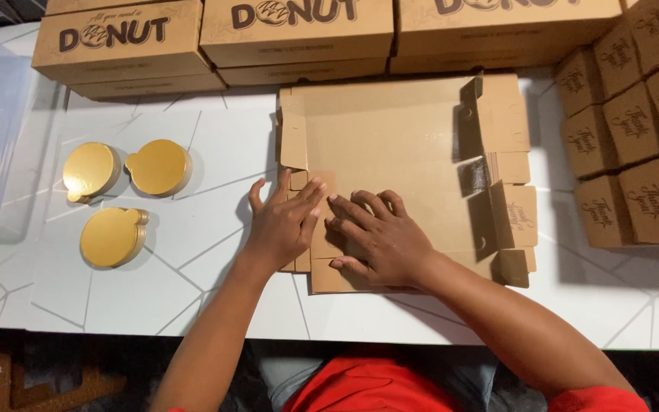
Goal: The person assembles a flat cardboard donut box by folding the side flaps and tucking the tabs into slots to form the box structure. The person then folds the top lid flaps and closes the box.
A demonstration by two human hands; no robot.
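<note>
A flap of the flat cardboard box (390, 168) is being pressed down near the table's (192, 305) front edge. The left hand (282, 223) and right hand (379, 240) are laid flat, fingers spread. A firm crease seems called for next

Your white table (192, 305) carries a flat carton (390, 145) at centre, gold discs (116, 198) left, brown boxes (634, 130) right, long boxes (215, 38) far.

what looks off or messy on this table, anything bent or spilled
Nothing stands out. The flat cardboard box blank lies half folded under the left hand and right hand; the gold round boards sit in loose stacks, nothing spilled.
</note>
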